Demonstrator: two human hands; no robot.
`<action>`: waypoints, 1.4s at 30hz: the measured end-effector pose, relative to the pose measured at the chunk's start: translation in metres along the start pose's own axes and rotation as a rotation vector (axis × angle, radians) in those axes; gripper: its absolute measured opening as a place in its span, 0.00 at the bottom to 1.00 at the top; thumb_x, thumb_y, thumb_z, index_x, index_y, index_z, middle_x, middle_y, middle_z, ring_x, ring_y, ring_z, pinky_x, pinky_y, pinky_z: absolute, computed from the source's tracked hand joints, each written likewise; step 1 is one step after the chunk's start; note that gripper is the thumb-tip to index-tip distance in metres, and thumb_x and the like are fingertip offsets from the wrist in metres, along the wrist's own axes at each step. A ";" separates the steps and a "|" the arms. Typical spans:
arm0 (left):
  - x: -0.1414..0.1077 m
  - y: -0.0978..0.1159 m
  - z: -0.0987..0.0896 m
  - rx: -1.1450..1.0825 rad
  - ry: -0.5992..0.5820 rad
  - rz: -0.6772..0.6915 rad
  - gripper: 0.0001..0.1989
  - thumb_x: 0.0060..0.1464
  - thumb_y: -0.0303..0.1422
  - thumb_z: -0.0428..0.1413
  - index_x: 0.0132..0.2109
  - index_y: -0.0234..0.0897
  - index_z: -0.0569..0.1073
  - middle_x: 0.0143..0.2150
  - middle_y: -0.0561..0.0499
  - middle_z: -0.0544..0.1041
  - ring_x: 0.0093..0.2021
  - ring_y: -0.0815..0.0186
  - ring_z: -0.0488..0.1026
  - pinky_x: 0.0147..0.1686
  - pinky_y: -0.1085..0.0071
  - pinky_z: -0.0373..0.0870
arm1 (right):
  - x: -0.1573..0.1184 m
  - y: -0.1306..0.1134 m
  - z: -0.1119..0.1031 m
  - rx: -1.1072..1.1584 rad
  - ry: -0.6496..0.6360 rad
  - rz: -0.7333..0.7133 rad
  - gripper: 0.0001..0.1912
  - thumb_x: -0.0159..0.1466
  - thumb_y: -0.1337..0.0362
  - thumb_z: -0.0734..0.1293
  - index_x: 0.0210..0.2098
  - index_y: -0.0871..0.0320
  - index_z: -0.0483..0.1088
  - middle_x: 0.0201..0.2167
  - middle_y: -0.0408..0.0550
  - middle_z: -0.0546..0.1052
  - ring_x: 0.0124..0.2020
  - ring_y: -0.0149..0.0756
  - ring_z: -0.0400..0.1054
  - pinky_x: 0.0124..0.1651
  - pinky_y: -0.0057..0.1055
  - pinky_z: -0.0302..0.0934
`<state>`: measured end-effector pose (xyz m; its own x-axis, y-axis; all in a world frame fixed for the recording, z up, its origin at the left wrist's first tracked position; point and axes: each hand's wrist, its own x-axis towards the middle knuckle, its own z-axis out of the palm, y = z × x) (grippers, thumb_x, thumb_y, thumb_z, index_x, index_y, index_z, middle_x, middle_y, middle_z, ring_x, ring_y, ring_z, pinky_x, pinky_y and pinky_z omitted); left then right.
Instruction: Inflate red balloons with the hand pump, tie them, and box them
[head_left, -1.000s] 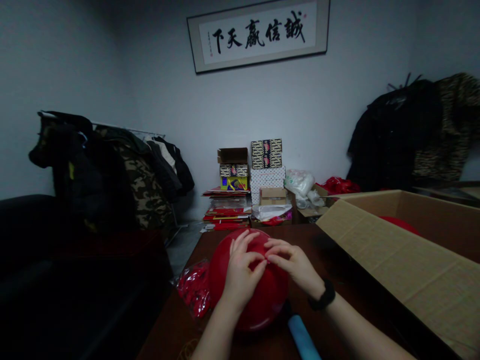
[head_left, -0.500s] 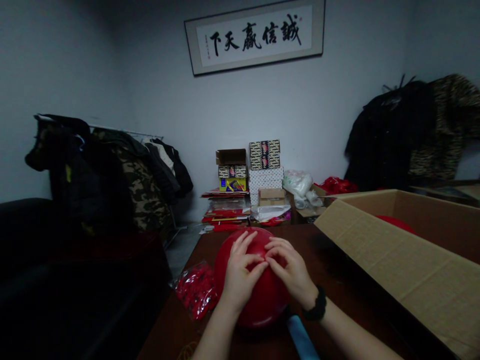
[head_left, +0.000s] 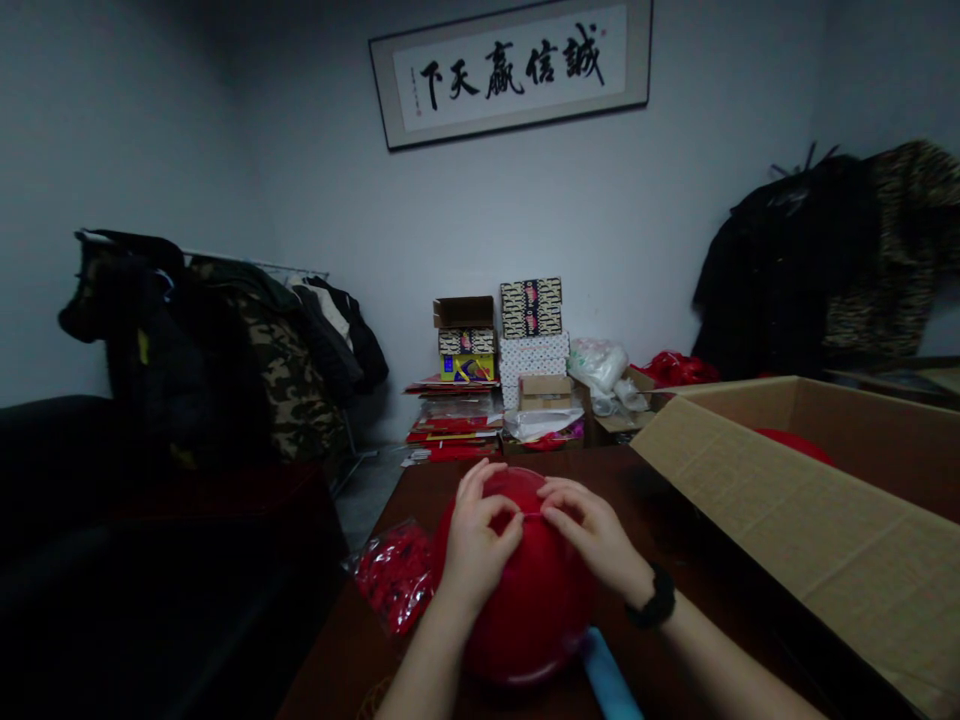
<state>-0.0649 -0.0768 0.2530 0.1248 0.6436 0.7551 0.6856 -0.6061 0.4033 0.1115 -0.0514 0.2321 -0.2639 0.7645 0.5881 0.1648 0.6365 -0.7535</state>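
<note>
In front of me on the dark wooden table is a round, glossy red balloon (head_left: 529,610). My left hand (head_left: 480,535) is on its upper left side, thumb and forefinger pinched together. From the upper right, my right hand (head_left: 589,525) pinches in the same way. A thin pinkish strip, apparently the balloon's neck, is stretched between the two pinches. The other fingers of both hands rest over the balloon's top. A clear plastic bag (head_left: 396,578) of small red pieces lies to the left. A light-blue elongated object (head_left: 611,680) pokes out at the balloon's lower right.
A large open cardboard box (head_left: 780,530) takes up the right side, a red rounded thing (head_left: 795,446) inside. Stacked boxes (head_left: 532,310) and plastic bags (head_left: 600,370) stand behind the table (head_left: 420,490). Coats hang on a rack (head_left: 262,265) at left.
My fingertips have drawn slightly apart, stretching the thin strip between them. The balloon has shifted a little down and right, and my right wrist has moved rightward.
</note>
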 end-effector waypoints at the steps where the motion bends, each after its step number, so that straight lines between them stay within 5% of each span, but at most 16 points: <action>1: 0.001 0.000 0.001 0.001 0.005 -0.001 0.05 0.46 0.24 0.55 0.28 0.39 0.74 0.53 0.47 0.69 0.58 0.56 0.59 0.56 0.51 0.58 | 0.000 -0.002 -0.004 0.015 -0.049 -0.001 0.07 0.59 0.59 0.63 0.29 0.54 0.70 0.44 0.48 0.72 0.51 0.38 0.62 0.58 0.41 0.52; 5: 0.001 0.003 0.007 -0.022 -0.019 0.009 0.06 0.45 0.24 0.55 0.26 0.39 0.73 0.52 0.47 0.69 0.57 0.55 0.60 0.56 0.50 0.57 | 0.004 -0.009 -0.018 0.101 -0.223 -0.016 0.07 0.59 0.58 0.63 0.28 0.54 0.69 0.47 0.46 0.71 0.54 0.38 0.61 0.58 0.38 0.52; 13: 0.003 0.008 0.010 -0.005 0.027 0.003 0.05 0.47 0.25 0.54 0.26 0.38 0.71 0.51 0.47 0.69 0.57 0.56 0.60 0.56 0.52 0.58 | 0.002 -0.004 -0.026 0.027 -0.220 -0.043 0.09 0.59 0.58 0.62 0.24 0.54 0.67 0.47 0.47 0.69 0.56 0.40 0.56 0.60 0.43 0.48; 16: 0.005 0.007 0.007 0.001 0.035 0.015 0.05 0.48 0.25 0.53 0.27 0.38 0.70 0.52 0.47 0.68 0.57 0.57 0.60 0.56 0.54 0.58 | -0.002 -0.006 -0.025 -0.086 -0.132 -0.051 0.04 0.56 0.59 0.65 0.29 0.52 0.70 0.50 0.47 0.67 0.60 0.42 0.51 0.62 0.44 0.44; 21: 0.004 0.011 0.009 0.030 0.022 0.032 0.04 0.47 0.25 0.54 0.28 0.39 0.72 0.52 0.47 0.68 0.57 0.57 0.59 0.56 0.54 0.58 | 0.001 -0.004 -0.018 -0.148 0.018 -0.016 0.17 0.54 0.57 0.67 0.44 0.49 0.69 0.54 0.48 0.64 0.58 0.42 0.54 0.61 0.44 0.47; 26: 0.004 0.015 0.011 0.046 0.002 0.039 0.05 0.47 0.25 0.54 0.28 0.39 0.73 0.53 0.47 0.67 0.59 0.55 0.57 0.57 0.50 0.54 | 0.006 -0.002 -0.011 -0.048 0.032 0.037 0.06 0.55 0.58 0.67 0.31 0.51 0.74 0.48 0.47 0.69 0.57 0.41 0.56 0.61 0.43 0.45; 31: 0.005 0.016 0.011 0.050 -0.015 0.062 0.06 0.46 0.24 0.55 0.27 0.39 0.72 0.53 0.47 0.67 0.58 0.55 0.57 0.57 0.50 0.55 | 0.003 -0.007 -0.017 0.215 -0.068 0.118 0.07 0.55 0.59 0.67 0.25 0.55 0.71 0.48 0.48 0.70 0.53 0.40 0.62 0.59 0.41 0.49; 39: 0.003 0.023 0.018 0.067 -0.059 0.115 0.06 0.46 0.23 0.55 0.28 0.39 0.73 0.53 0.47 0.67 0.58 0.56 0.58 0.57 0.50 0.55 | -0.006 -0.016 -0.020 0.820 -0.057 0.252 0.06 0.56 0.60 0.64 0.28 0.55 0.70 0.59 0.47 0.61 0.58 0.41 0.56 0.58 0.40 0.51; 42: 0.004 0.025 0.018 0.078 -0.053 0.124 0.06 0.46 0.23 0.55 0.29 0.39 0.73 0.54 0.47 0.67 0.58 0.56 0.58 0.57 0.49 0.54 | -0.005 -0.013 -0.022 0.621 -0.082 0.125 0.12 0.60 0.60 0.59 0.23 0.54 0.68 0.54 0.46 0.67 0.59 0.41 0.55 0.60 0.44 0.48</action>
<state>-0.0346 -0.0809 0.2569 0.2480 0.5911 0.7675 0.7160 -0.6455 0.2658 0.1312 -0.0610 0.2452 -0.3545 0.8032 0.4787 -0.3758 0.3464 -0.8595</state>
